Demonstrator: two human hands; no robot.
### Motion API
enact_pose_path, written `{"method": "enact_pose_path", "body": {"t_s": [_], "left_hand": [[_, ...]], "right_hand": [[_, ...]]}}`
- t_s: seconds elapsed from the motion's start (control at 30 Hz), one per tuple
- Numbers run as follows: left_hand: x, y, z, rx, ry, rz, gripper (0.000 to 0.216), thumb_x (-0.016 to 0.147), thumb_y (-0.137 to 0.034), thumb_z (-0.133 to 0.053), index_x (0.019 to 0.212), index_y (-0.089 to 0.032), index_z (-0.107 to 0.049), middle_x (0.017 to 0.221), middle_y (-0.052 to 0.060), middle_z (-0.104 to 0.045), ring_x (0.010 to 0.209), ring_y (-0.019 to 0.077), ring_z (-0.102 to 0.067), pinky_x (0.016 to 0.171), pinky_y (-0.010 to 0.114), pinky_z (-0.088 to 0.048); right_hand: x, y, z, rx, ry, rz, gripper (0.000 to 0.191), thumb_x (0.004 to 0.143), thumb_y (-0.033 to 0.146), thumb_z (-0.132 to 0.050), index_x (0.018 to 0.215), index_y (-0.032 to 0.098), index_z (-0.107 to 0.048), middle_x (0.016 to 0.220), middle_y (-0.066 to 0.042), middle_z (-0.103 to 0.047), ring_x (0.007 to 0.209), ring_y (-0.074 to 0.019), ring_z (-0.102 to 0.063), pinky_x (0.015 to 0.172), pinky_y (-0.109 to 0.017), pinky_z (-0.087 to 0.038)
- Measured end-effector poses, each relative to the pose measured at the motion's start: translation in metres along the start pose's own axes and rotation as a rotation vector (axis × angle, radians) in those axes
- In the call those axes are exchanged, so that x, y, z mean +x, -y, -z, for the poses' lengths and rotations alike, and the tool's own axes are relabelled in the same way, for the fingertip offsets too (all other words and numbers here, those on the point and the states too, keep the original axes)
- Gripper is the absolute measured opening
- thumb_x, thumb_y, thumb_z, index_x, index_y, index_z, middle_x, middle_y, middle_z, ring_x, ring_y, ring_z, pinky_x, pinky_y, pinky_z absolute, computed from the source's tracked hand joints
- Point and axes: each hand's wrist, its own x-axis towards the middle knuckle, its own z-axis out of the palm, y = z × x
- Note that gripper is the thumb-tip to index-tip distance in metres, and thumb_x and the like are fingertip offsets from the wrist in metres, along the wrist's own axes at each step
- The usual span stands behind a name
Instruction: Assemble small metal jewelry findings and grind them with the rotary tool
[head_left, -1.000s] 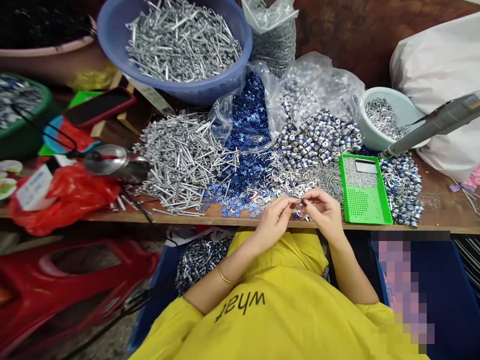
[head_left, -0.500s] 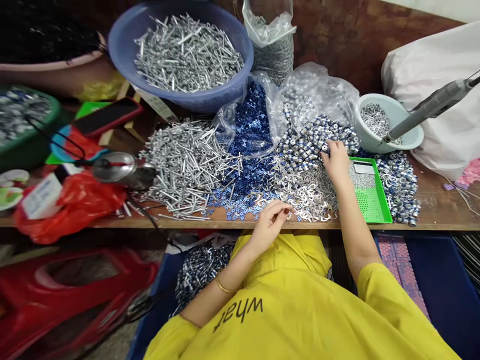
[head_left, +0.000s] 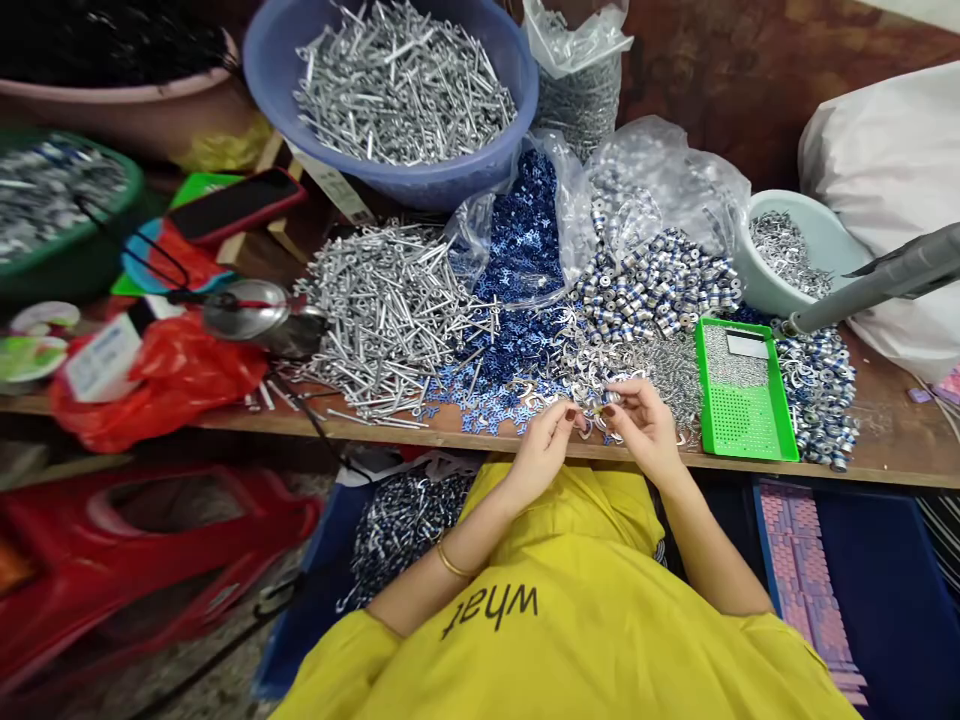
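Observation:
My left hand (head_left: 545,447) and my right hand (head_left: 642,424) meet at the table's front edge, fingertips pinched together around a small metal part (head_left: 592,410) too small to name. Just behind them lies a spread of small silver clips (head_left: 600,365). Blue-and-silver rollers (head_left: 652,285) are heaped further back, spilling from a clear bag. Small blue plastic pieces (head_left: 517,330) lie to the left of the clips.
A pile of silver rods (head_left: 390,310) covers the table's left-middle, and a blue basin (head_left: 397,90) behind holds more. A green tray (head_left: 742,390) sits right of my hands. A pale bowl (head_left: 795,250), a grey tool (head_left: 877,280), a phone (head_left: 236,205) and a red bag (head_left: 161,380) are also here.
My right hand reached back to the roller heap half a second ago and has returned to the front edge, meeting my left hand again. The view shifted slightly.

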Motion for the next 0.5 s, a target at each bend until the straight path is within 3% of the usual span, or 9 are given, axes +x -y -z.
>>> {"method": "enact_pose_path", "body": {"t_s": [0.13,0.3,0.43,0.5], "left_hand": [[-0.009,-0.004,-0.007,-0.007,0.073,0.046,0.037,0.100,-0.048,-0.039,0.087,-0.020,-0.060,0.086,0.005,-0.063,0.085,0.0211,-0.058,0.080,0.032,-0.044],[-0.025,-0.007,-0.009,-0.136,0.107,0.069,0.036,0.099,-0.050,-0.040,0.117,-0.024,-0.057,0.114,0.009,-0.063,0.107,0.0239,-0.058,0.094,0.035,-0.045],[-0.033,0.004,0.000,-0.181,0.010,0.152,0.034,0.098,-0.051,-0.044,0.108,-0.023,-0.059,0.105,0.007,-0.064,0.101,0.0224,-0.059,0.091,0.034,-0.048],[-0.036,0.014,0.010,-0.197,-0.064,0.224,0.035,0.097,-0.053,-0.045,0.102,-0.022,-0.060,0.101,0.007,-0.064,0.099,0.0220,-0.059,0.088,0.033,-0.049]], "right_hand": [[-0.013,-0.007,0.002,0.020,0.063,-0.045,0.025,0.088,0.039,-0.067,0.108,0.026,-0.062,0.092,-0.003,-0.063,0.072,-0.0141,-0.063,0.064,-0.029,-0.056],[-0.022,-0.003,-0.004,-0.181,0.044,0.070,0.020,0.089,0.035,-0.065,0.108,0.027,-0.065,0.092,-0.003,-0.066,0.079,-0.0178,-0.063,0.070,-0.033,-0.054],[-0.014,0.000,-0.018,-0.325,0.235,0.112,0.022,0.093,0.034,-0.058,0.114,0.028,-0.064,0.092,-0.004,-0.067,0.077,-0.0181,-0.061,0.070,-0.034,-0.051],[0.002,-0.003,-0.021,-0.335,0.220,0.087,0.023,0.094,0.034,-0.057,0.115,0.027,-0.063,0.094,-0.004,-0.066,0.078,-0.0177,-0.061,0.070,-0.033,-0.051]]}}
